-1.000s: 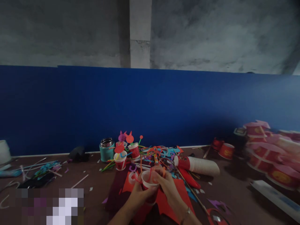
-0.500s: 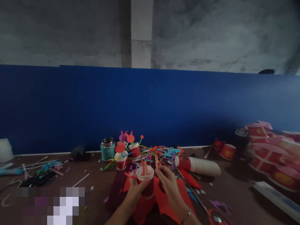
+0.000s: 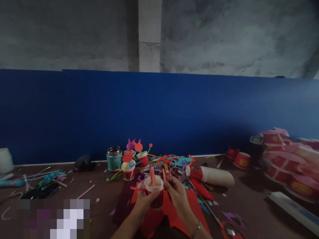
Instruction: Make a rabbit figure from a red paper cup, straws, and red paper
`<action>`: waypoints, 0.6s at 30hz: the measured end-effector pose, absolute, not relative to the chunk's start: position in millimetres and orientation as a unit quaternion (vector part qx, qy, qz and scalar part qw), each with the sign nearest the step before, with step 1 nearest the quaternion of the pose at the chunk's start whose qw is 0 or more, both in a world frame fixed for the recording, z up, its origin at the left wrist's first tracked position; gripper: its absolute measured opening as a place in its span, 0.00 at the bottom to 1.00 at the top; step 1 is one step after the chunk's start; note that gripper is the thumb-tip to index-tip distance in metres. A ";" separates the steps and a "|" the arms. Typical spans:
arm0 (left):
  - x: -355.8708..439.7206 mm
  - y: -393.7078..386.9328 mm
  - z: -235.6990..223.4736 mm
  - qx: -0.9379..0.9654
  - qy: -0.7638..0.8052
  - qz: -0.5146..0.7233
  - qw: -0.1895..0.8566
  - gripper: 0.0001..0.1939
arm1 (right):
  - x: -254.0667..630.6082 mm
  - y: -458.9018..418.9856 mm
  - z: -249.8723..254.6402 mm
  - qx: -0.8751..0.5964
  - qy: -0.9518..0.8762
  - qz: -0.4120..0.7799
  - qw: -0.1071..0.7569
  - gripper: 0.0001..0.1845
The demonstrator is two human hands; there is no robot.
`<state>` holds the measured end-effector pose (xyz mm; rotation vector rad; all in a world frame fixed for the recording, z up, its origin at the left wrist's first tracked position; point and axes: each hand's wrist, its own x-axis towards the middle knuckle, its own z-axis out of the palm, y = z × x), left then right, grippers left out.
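Note:
My left hand (image 3: 145,204) is wrapped round a red paper cup (image 3: 157,200) with a white rim, held upright. Orange drinking straws (image 3: 153,177) stand up inside the cup, and a red straw (image 3: 136,189) sticks out on its left side. Just right of the rim, my right hand (image 3: 177,192) pinches a short orange straw (image 3: 163,174) between thumb and fingers. Under both hands lies red paper (image 3: 190,207) with cut edges. Behind them stand small red cups (image 3: 129,171) decorated with straws and paper animal heads (image 3: 139,146).
A stack of paper cups (image 3: 216,176) lies on its side at right of centre. Beyond the hands stands a turquoise jar (image 3: 114,159). Red cups with pink tops (image 3: 284,162) are piled far right, near a long white box (image 3: 294,210). Paper scraps and straws litter the table.
My right hand has moved slightly left with the orange straw, closer to the cup's rim. The left hand still holds the cup in nearly the same place.

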<state>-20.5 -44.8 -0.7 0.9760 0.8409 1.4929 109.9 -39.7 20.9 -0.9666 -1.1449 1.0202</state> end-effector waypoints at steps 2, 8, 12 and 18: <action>-20.4 -45.8 0.1 0.416 0.356 0.625 0.556 0.28 | 108.8 -39.1 18.6 -0.422 -0.491 0.445 0.619 0.21; -23.0 -42.5 -1.9 0.431 0.352 0.624 0.548 0.29 | 106.2 -40.4 18.7 -0.415 -0.460 0.477 0.624 0.19; -25.5 -38.5 -0.9 0.435 0.344 0.632 0.542 0.29 | 107.5 -46.0 25.4 -0.389 -0.459 0.516 0.610 0.15; -28.4 -36.0 0.7 0.432 0.334 0.632 0.551 0.30 | 107.0 -42.9 17.7 -0.312 -0.498 0.611 0.531 0.22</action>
